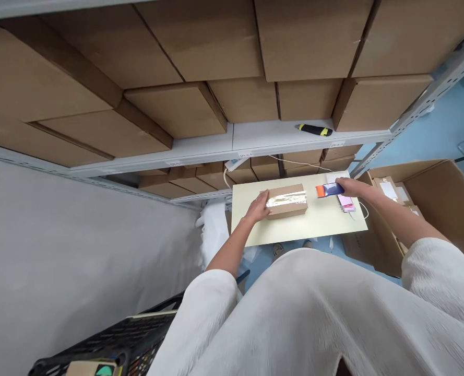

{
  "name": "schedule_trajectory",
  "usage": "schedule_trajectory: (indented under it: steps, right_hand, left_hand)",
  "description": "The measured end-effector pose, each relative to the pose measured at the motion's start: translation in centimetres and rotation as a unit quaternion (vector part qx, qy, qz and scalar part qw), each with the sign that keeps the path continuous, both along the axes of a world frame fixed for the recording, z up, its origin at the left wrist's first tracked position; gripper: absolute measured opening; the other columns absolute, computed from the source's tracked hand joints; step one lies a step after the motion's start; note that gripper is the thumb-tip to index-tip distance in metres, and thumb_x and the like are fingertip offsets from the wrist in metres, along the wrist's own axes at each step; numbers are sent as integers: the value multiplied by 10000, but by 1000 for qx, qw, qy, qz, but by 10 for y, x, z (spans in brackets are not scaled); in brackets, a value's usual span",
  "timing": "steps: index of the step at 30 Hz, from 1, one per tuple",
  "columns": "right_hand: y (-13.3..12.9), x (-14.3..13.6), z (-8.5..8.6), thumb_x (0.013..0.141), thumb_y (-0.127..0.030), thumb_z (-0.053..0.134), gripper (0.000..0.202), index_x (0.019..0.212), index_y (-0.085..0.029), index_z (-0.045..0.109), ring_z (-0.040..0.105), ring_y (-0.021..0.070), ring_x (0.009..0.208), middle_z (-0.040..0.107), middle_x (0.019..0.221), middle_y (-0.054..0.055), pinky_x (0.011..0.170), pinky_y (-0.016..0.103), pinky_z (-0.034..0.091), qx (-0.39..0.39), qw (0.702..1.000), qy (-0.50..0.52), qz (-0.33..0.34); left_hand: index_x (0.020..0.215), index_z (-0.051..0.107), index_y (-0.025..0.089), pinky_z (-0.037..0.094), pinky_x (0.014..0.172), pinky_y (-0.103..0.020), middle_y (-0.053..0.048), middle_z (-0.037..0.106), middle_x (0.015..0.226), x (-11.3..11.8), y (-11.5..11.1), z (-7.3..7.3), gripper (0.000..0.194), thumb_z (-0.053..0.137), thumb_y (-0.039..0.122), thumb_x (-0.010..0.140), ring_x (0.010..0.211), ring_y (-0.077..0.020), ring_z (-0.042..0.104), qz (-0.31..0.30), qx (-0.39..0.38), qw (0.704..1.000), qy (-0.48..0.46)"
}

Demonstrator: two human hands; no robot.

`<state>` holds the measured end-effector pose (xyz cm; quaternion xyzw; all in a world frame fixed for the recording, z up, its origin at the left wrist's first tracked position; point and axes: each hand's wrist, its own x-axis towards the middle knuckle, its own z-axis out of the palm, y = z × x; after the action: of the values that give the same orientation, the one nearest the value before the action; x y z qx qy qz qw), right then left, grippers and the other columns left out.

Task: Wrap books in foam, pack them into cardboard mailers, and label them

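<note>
On the pale yellow table [318,224] lies a small cardboard box [288,209], with a strip of shiny tape along its top. My left hand [258,207] rests on the left end of this box, fingers over its top and side. To the right of the box, my right hand [346,186] is closed round a blue and orange tape dispenser [329,190], held apart from the box. A pink and white item [347,203] lies beneath and beside the dispenser on the table.
Shelves above the table hold rows of cardboard boxes [306,42]. A black and yellow cutter [314,129] lies on the shelf edge. At right stands a large open carton [443,203]; a black crate [138,334] is at lower left.
</note>
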<state>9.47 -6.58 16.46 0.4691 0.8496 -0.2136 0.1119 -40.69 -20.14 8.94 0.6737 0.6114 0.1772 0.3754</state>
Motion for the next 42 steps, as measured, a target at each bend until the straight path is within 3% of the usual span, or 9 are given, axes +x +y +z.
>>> schedule_trajectory:
  steps: [8, 14, 22, 28, 33, 37, 42]
  right_hand:
    - [3, 2, -33, 830, -192, 829, 325, 1091, -227, 637, 694, 309, 1023, 740, 1143, 148, 802, 346, 497, -17, 1000, 1, 12]
    - [-6, -34, -55, 768, -141, 905, 469, 1160, -220, 661, 731, 378, 1071, 750, 1202, 209, 837, 414, 552, -43, 998, -27, -34]
    - [-10, -81, -45, 858, -65, 795, 561, 1380, -156, 611, 700, 384, 1243, 720, 1343, 246, 950, 428, 579, -13, 991, -127, 45]
    - [-12, -93, -35, 831, -76, 798, 588, 1385, -137, 609, 679, 401, 1250, 719, 1335, 274, 975, 448, 563, 37, 986, -151, 56]
    - [-33, -112, -37, 828, -106, 828, 524, 1321, -155, 655, 678, 419, 1266, 740, 1322, 279, 1018, 501, 532, 58, 983, -165, 48]
    - [-46, -116, -38, 820, -300, 937, 578, 1306, -179, 648, 711, 409, 1214, 762, 1284, 256, 957, 463, 544, 24, 986, -166, 11]
    - [-41, -84, -21, 827, -718, 891, 681, 1200, -207, 640, 760, 390, 1038, 790, 1130, 215, 804, 403, 539, -17, 985, -113, -127]
  left_hand:
    - [1718, 404, 249, 270, 1394, -507, -158, 365, 1831, 4, 2, 6, 1081, 888, 290, 751, 1725, -391, 280, 11, -20, 999, 34]
    - [1750, 345, 225, 243, 1411, -512, -172, 337, 1839, 6, 4, 6, 1112, 866, 283, 768, 1738, -384, 241, -3, -29, 998, 47]
    - [1802, 190, 214, 193, 1429, -513, -157, 207, 1886, 9, 5, 10, 1098, 776, 282, 877, 1766, -350, 130, -38, -56, 994, 89]
    - [1810, 173, 224, 195, 1433, -506, -152, 228, 1881, 8, 7, 11, 1117, 798, 313, 889, 1766, -351, 133, -47, -55, 993, 95]
    - [1806, 181, 223, 219, 1424, -516, -157, 231, 1880, 7, 9, 7, 1122, 806, 329, 880, 1757, -367, 171, -56, -41, 994, 90]
    - [1802, 187, 202, 224, 1421, -513, -166, 247, 1874, 6, 9, 3, 1113, 790, 282, 870, 1758, -364, 166, -63, -34, 993, 91]
    - [1790, 219, 196, 252, 1410, -529, -179, 271, 1863, 4, 9, -4, 1097, 784, 273, 853, 1752, -367, 192, -62, -11, 996, 70]
